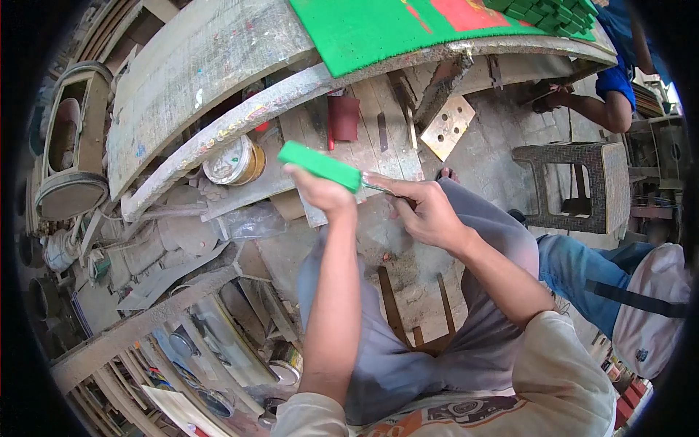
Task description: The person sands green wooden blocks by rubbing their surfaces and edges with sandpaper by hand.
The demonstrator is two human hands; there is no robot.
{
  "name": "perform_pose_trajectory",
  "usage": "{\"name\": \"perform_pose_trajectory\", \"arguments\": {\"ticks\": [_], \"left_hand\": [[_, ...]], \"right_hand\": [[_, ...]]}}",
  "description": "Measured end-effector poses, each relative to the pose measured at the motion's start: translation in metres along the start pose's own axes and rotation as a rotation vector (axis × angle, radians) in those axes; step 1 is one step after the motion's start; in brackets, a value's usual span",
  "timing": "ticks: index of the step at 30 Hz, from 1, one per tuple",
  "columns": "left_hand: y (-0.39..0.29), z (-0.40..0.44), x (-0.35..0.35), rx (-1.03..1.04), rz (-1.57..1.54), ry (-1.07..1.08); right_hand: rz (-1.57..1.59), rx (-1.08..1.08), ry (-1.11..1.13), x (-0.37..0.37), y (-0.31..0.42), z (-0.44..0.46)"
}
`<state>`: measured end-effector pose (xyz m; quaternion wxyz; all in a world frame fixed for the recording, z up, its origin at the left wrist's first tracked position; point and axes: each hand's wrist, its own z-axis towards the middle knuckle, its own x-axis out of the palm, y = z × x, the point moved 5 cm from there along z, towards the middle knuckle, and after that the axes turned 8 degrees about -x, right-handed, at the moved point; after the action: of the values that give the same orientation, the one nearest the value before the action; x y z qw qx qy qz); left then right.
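My left hand is closed around a bright green rectangular block, holding it tilted above my lap. My right hand grips a slim, dark-handled tool, possibly a paintbrush. Its tip meets the right end of the block, where the contact is partly blurred. Beyond my hands, a green sheet with red patches covers part of the workbench. Several green pieces are piled on it at the top right.
A paint bucket stands under the bench's left side, near a dark red piece and a board with holes. A woven-pattern stool is at the right. Slatted wooden furniture fills the lower left. Other people are at the right.
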<state>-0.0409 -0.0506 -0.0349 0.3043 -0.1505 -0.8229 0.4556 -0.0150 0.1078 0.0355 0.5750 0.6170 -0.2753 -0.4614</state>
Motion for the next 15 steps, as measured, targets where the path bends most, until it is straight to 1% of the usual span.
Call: {"name": "perform_pose_trajectory", "arguments": {"ticks": [1, 2, 3, 4, 6, 7, 8, 10, 12, 14, 15], "left_hand": [[-0.007, 0.003, -0.001, 0.005, 0.002, -0.001], [-0.014, 0.007, -0.005, 0.002, -0.073, -0.038], [-0.018, 0.010, -0.011, 0.000, -0.148, -0.077], [-0.018, 0.011, -0.013, 0.004, -0.146, -0.085], [-0.019, 0.006, -0.011, 0.178, 0.065, -0.084], [-0.014, 0.008, -0.010, 0.172, 0.059, -0.087], [-0.009, 0.011, -0.011, 0.136, 0.010, -0.095], [0.005, 0.016, -0.017, 0.100, -0.028, -0.096], [0.004, 0.017, -0.010, 0.206, 0.121, 0.052], [0.008, 0.014, -0.007, 0.166, 0.109, 0.086], [0.008, 0.010, -0.003, 0.126, 0.093, 0.119]], "right_hand": [[0.005, -0.003, 0.000, 0.000, -0.006, -0.004], [-0.063, 0.012, -0.021, -0.003, -0.018, -0.011], [-0.130, 0.028, -0.042, -0.003, -0.019, -0.011], [-0.124, 0.027, -0.034, -0.001, -0.017, -0.010], [0.041, 0.099, -0.127, -0.008, -0.012, -0.011], [-0.010, -0.049, -0.130, -0.009, -0.008, -0.007], [-0.017, -0.046, -0.134, -0.010, -0.011, -0.006], [-0.180, -0.305, -0.105, -0.006, 0.003, -0.003], [-0.206, -0.299, -0.082, -0.005, 0.009, -0.003], [-0.207, -0.303, 0.028, 0.001, 0.010, -0.003], [-0.207, -0.301, 0.028, 0.001, 0.007, -0.002]]}}
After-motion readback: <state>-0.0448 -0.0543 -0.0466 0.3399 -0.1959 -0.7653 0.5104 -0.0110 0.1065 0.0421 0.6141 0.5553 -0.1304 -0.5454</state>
